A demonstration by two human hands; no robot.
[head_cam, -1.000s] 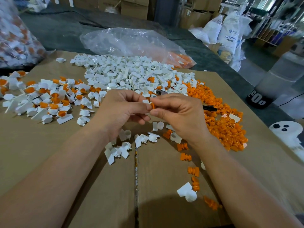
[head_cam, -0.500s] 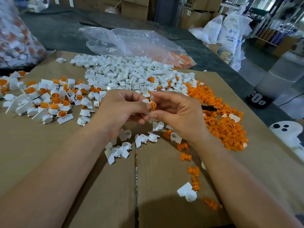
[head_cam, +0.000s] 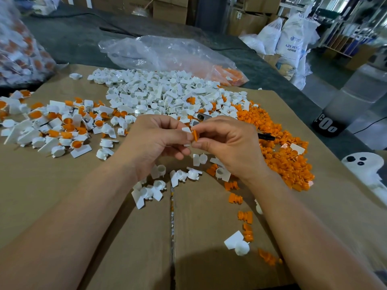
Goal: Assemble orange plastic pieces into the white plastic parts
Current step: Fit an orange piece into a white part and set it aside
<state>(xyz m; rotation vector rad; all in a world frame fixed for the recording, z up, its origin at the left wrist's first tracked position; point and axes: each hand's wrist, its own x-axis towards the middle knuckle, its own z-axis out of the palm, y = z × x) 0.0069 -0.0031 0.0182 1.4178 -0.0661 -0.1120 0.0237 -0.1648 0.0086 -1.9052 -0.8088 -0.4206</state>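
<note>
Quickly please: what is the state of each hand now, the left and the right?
Left hand: closed, pinching a white plastic part.
Right hand: closed, pinching an orange piece against that part.

Fingers cover most of the white part (head_cam: 187,130) and the orange piece (head_cam: 195,136) at centre.

The left hand (head_cam: 155,143) grips the white part so that only two slivers show. The right hand (head_cam: 228,147) pinches the orange piece, and whether the two are seated together cannot be told. A black pen-like object (head_cam: 267,136) and a metallic item (head_cam: 204,117) lie partly hidden behind the hands, unidentifiable. The bag (head_cam: 18,53) at left is blurred and cut by the edge. The white figure (head_cam: 364,166) at right is cropped. The lettering on the sack (head_cam: 293,40) is only partly legible.
</note>
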